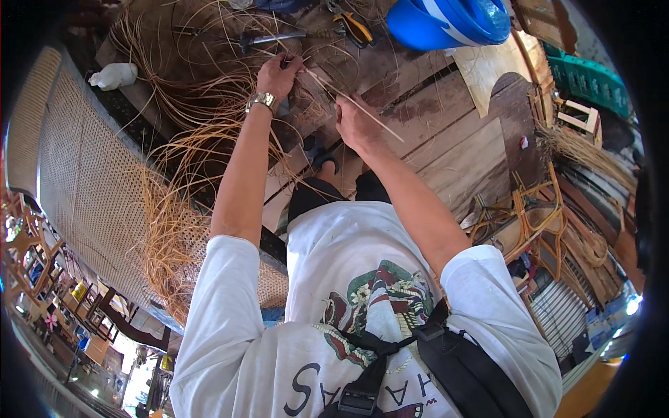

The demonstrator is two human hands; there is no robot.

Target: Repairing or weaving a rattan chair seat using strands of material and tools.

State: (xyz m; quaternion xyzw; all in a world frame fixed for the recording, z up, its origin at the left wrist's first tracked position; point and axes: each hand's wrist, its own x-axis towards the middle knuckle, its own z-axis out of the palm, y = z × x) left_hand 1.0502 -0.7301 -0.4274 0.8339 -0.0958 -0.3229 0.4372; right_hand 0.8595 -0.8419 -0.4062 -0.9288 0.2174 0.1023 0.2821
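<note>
A thin pale rattan strip point(377, 123) runs slantwise between my hands, its free end sticking out past the right one. My left hand point(277, 75), with a metal watch on its wrist, has its fingers closed on the strip's upper part. Lower down, my right hand point(357, 122) pinches the same strip. Just beyond the left hand lies a hammer point(282, 37), and pliers with yellow and black handles point(356, 29) rest to its right. Loose rattan strands point(202, 90) spread out left of my left hand.
A large woven cane panel point(90, 153) in a dark frame curves along the left, with a tangle of strands point(167, 237) over it. A white bottle point(115, 76) lies near its far end. At the far right stands a blue bucket point(425, 28); rattan frames point(557, 209) are stacked at right.
</note>
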